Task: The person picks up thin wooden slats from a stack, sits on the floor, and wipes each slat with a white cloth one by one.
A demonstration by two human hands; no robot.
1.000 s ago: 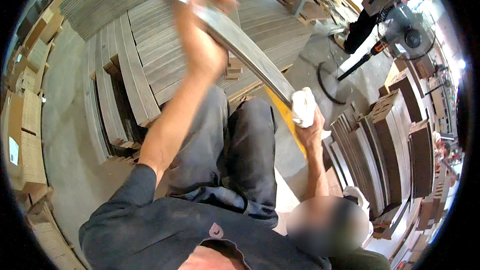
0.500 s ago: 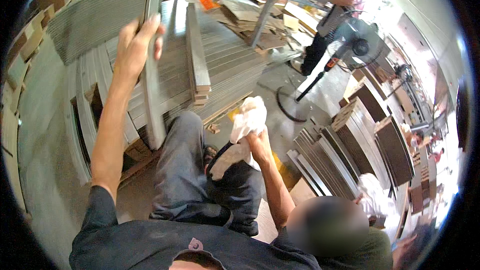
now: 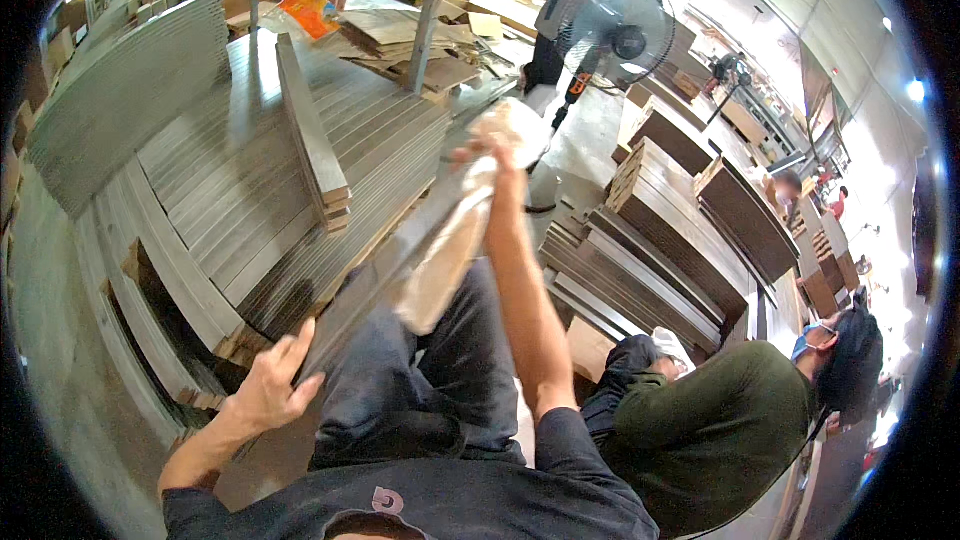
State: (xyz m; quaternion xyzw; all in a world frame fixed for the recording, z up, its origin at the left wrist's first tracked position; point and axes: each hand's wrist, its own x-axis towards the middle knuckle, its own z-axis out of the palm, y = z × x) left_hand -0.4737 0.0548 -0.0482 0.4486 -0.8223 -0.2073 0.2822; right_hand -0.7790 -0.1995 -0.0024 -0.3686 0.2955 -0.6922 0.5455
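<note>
A long grey-brown plank point(image 3: 385, 255), blurred by motion, slants across my knees from lower left to upper right. Around its near part is my left hand point(image 3: 268, 382), thumb and fingers apart at its edge. My right hand point(image 3: 497, 148) is stretched forward and closed on a white cloth point(image 3: 440, 275), pressed to the plank's far part. Some of the cloth bunches above that hand, and a long piece hangs back toward my knee. To the left lies a wide stack of similar planks point(image 3: 215, 210), with a few short-stacked planks point(image 3: 312, 140) across its top.
A fan on a stand point(image 3: 615, 40) is beyond my right hand. More plank stacks point(image 3: 680, 205) fill the right side. A co-worker point(image 3: 720, 430) in dark green bends close at my right. A metal-legged table point(image 3: 428, 30) stands ahead, with cardboard scraps point(image 3: 410, 35) beneath.
The plank has swung from near upright to a slant across my knees. My left hand has come down to its near part; my right hand has moved forward with the cloth. The view has turned right.
</note>
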